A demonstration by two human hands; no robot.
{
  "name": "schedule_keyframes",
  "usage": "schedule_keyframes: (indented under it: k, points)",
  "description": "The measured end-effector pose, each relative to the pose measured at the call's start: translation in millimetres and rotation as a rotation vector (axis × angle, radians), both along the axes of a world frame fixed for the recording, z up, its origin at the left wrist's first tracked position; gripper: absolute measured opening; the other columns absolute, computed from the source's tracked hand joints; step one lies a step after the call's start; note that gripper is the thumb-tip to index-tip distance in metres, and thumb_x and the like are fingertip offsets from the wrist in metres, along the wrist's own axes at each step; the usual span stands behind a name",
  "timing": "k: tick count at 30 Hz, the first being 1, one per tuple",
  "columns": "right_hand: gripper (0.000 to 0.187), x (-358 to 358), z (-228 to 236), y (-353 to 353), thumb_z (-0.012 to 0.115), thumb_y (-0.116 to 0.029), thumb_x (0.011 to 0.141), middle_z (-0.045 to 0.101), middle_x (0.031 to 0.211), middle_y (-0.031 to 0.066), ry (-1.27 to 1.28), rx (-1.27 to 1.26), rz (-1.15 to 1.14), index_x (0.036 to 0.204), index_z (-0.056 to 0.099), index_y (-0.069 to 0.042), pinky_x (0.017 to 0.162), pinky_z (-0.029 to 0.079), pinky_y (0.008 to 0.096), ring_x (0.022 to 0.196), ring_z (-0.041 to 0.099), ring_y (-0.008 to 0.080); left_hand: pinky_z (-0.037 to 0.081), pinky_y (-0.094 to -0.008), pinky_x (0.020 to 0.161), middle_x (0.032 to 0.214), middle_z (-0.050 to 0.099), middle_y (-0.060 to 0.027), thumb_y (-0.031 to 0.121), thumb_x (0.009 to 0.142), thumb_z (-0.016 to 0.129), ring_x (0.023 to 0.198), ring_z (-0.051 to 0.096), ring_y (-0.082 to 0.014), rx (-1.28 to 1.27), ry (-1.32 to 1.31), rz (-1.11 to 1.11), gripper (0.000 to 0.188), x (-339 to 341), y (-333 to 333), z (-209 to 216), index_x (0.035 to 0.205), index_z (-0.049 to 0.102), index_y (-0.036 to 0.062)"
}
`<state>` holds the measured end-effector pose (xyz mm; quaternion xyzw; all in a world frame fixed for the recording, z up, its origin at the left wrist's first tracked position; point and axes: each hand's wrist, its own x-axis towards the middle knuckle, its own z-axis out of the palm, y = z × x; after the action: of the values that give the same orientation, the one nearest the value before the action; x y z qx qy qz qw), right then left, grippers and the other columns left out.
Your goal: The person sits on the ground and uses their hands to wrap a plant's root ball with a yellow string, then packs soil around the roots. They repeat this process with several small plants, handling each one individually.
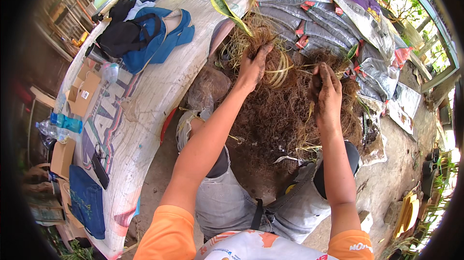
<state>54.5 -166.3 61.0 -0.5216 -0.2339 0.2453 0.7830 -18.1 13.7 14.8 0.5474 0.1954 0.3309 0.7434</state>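
My left hand (253, 69), soiled at the fingers, grips the root ball of a snake plant (223, 8). Its long green leaf with yellow edges points up and to the left, and tangled pale roots hang around the fingers. To the right, my right hand (328, 90) is closed, with curled, dirt-covered fingers; whatever lies inside them is hidden. Thin strands stretch across the gap between the two hands. Below both lies a large heap of brown roots and soil (275, 119), in front of my knees.
At left stands a long white covered table (159, 86) bearing a blue-and-black bag (162, 37), a phone (100, 172), plastic bottles (66, 122) and a navy pouch (87, 202). Stacked grey plastic sacks (319, 23) lie beyond the heap. Potted plants line the right edge.
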Motion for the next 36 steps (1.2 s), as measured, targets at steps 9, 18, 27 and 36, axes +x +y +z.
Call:
schedule_keyframes:
  k: [9,18,27,36]
  points:
    - [0.022,-52,-34,25,0.042,-0.018,0.097,0.047,0.070,-0.0008,-0.351,-0.076,0.102,0.088,0.056,-0.004,0.055,0.033,0.0217,0.062,0.038,0.0044,0.044,-0.0244,0.073,0.120,0.055,-0.0062,0.028,0.091,0.054,0.082,0.053,-0.0095,0.032,-0.055,0.124,0.043,-1,-24,4,0.125,0.048,0.0034]
    - [0.016,-57,-28,18,0.046,-0.028,0.096,0.038,0.068,-0.0044,0.601,0.101,0.695,0.100,0.054,-0.015,0.052,0.027,0.0218,0.057,0.034,0.0069,0.033,-0.0391,0.104,0.135,0.039,-0.0173,0.033,0.094,0.048,0.123,0.040,-0.0263,0.191,-0.027,0.129,0.055,4,-22,-8,0.135,0.032,-0.0003]
    - [0.016,-56,-17,17,0.048,-0.030,0.096,0.034,0.063,-0.0051,0.426,0.064,0.552,0.096,0.051,-0.014,0.052,0.027,0.0220,0.057,0.032,0.0065,0.024,-0.0410,0.109,0.143,0.021,-0.0212,0.037,0.095,0.044,0.131,0.029,-0.0302,-0.081,0.057,0.150,0.072,1,-4,-13,0.142,0.005,-0.0006]
    - [0.020,-57,-26,24,0.045,-0.034,0.096,0.030,0.061,-0.0054,0.607,0.021,0.642,0.091,0.050,-0.015,0.050,0.026,0.0223,0.055,0.029,0.0075,0.024,-0.0414,0.109,0.143,0.024,-0.0186,0.049,0.087,0.053,0.132,0.027,-0.0296,0.016,-0.110,0.068,0.083,2,-14,-12,0.141,0.015,-0.0019]
